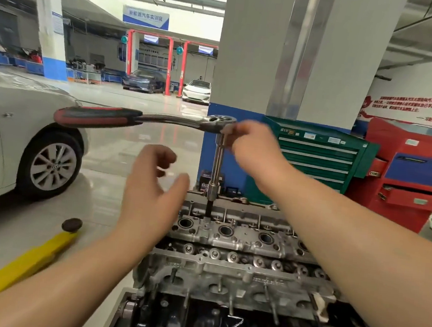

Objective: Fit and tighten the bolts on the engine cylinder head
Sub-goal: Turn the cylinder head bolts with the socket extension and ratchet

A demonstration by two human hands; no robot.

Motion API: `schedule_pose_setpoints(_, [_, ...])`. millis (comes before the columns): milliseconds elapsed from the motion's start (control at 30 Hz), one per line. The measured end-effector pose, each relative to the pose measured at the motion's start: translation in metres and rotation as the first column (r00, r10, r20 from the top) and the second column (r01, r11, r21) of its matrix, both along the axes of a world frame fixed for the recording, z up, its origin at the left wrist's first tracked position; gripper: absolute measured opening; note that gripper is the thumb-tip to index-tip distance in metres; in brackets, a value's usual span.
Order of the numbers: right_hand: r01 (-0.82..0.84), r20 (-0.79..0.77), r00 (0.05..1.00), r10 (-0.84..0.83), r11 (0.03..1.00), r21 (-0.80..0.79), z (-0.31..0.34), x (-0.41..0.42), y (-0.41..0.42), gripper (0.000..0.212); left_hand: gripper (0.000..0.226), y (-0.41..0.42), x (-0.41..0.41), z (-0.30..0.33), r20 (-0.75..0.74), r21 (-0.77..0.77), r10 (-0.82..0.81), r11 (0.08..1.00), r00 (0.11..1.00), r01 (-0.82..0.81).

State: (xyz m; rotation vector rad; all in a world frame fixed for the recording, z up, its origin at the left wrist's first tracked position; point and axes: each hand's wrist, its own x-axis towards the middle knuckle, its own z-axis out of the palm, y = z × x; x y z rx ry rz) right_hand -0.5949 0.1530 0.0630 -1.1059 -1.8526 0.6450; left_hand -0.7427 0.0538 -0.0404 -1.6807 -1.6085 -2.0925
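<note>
Closest to you is the cylinder head (238,247), sitting on the engine block right below you, bare aluminium with its spark plug wells open and studs sticking out the front face. Your left hand (152,183) hangs loose and empty beside it. Your right hand (251,145) pinches the extension bar (218,161) just under the ratchet (140,119) head (a bit blurred), with the socket down a bolt hole. Looks like you're mid-tightening; next you'd grab that red handle and swing.
</note>
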Motion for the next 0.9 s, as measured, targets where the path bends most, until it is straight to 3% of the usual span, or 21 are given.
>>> schedule_pose_setpoints(67, [-0.055, -0.135, 0.986, 0.101, 0.949, 0.310, 0.026, -0.007, -0.012, 0.033, 0.043, 0.022, 0.015, 0.009, 0.116, -0.256, -0.153, 0.950, 0.981, 0.179])
schedule_pose_setpoints(133, [-0.380, 0.110, 0.921, 0.374, 0.799, 0.466, 0.050, -0.022, -0.028, 0.023, 0.042, 0.048, 0.032, 0.023, 0.255, -0.309, -0.304, 0.874, 0.918, 0.375])
schedule_pose_setpoints(167, [-0.527, 0.318, 0.848, 0.425, 0.748, 0.404, 0.062, -0.031, -0.035, 0.015, 0.035, 0.060, 0.038, 0.028, 0.313, -0.287, -0.351, 0.851, 0.883, 0.440])
schedule_pose_setpoints(233, [-0.640, 0.651, 0.672, 0.354, 0.720, 0.269, 0.081, -0.051, -0.042, 0.013, 0.022, 0.080, 0.046, 0.029, 0.370, -0.214, -0.389, 0.848, 0.844, 0.485])
schedule_pose_setpoints(333, [-0.664, 0.791, 0.561, 0.244, 0.704, 0.254, 0.097, -0.072, -0.032, 0.011, 0.033, 0.093, 0.048, 0.019, 0.358, -0.162, -0.426, 0.848, 0.831, 0.505])
schedule_pose_setpoints(467, [-0.647, 0.772, 0.563, 0.294, 0.738, 0.191, 0.106, -0.089, -0.016, 0.041, 0.036, 0.104, 0.042, 0.013, 0.384, -0.165, -0.422, 0.844, 0.821, 0.511])
schedule_pose_setpoints(567, [-0.618, 0.799, 0.563, 0.214, 0.750, 0.235, 0.108, -0.102, -0.006, 0.060, 0.028, 0.111, 0.036, 0.014, 0.465, -0.100, -0.507, 0.784, 0.725, 0.613])
schedule_pose_setpoints(733, [-0.534, 0.835, 0.548, -0.037, 0.753, 0.384, 0.097, -0.115, 0.022, 0.052, 0.030, 0.113, 0.041, 0.016, 0.455, -0.126, -0.527, 0.760, 0.718, 0.638])
schedule_pose_setpoints(833, [-0.290, 0.848, 0.492, -0.197, 0.881, 0.373, 0.094, -0.100, 0.054, 0.049, 0.036, 0.112, 0.043, 0.021, 0.431, -0.151, -0.550, 0.738, 0.715, 0.658])
schedule_pose_setpoints(900, [-0.108, 0.822, 0.514, -0.244, 0.932, 0.345, 0.094, -0.079, 0.076, 0.039, 0.039, 0.114, 0.042, 0.023, 0.387, -0.187, -0.523, 0.762, 0.759, 0.620])
